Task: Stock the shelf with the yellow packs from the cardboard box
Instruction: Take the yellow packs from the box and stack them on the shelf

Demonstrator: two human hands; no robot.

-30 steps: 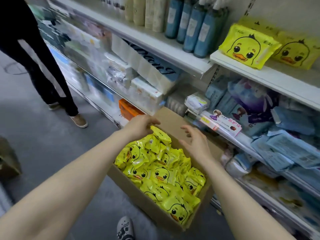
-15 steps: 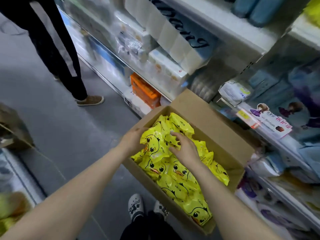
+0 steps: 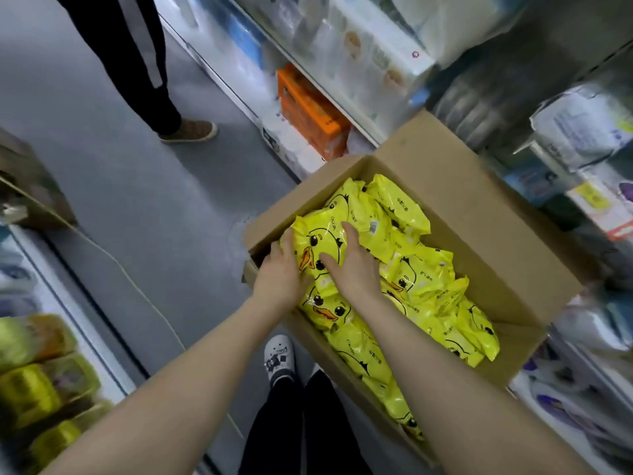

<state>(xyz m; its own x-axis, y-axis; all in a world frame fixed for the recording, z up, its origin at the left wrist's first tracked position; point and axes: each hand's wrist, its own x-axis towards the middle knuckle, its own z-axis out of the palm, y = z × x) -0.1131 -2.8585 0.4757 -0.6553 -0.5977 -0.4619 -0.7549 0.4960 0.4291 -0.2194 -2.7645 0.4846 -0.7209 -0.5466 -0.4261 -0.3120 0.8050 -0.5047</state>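
Both hands are in the box [image 3: 507,255], at its far-left end, on one pack [image 3: 323,240] that lies duck-face up on top of the heap. The left hand [image 3: 279,269] has its fingers curled round the pack's left edge. The right hand [image 3: 354,269] lies over the right side, fingers bent over the far edge and thumb pressed on the duck's face. The pack is clasped between them but has not yet left the heap. The other packs [image 3: 424,289] fill the box from end to end. The box stands just beside the shelves [image 3: 370,130] on the right.

What could go wrong, as I judge it:
- The film looks glossy and slick, so a pack squeezed only at its edges may slide out on the way up.
- The packs overlap, so lifting this one may drag a neighbour over the low left wall onto the floor [image 3: 137,217].
- I cannot tell what the box rests on. If it is poorly perched, a hard pull at this end could tip it toward the aisle.
- No shelf space for yellow packs shows here, so the lift has to be aimed with the head turning, and the pack may knock goods already on the shelves.

Count:
- One box.
- Two hands, holding one pack.
- At least ten more packs show; more probably lie beneath, so no exact number can be given.
- One orange carton [image 3: 308,111] sits low on the shelves.
- One bystander [image 3: 137,63] stands far left, well apart.
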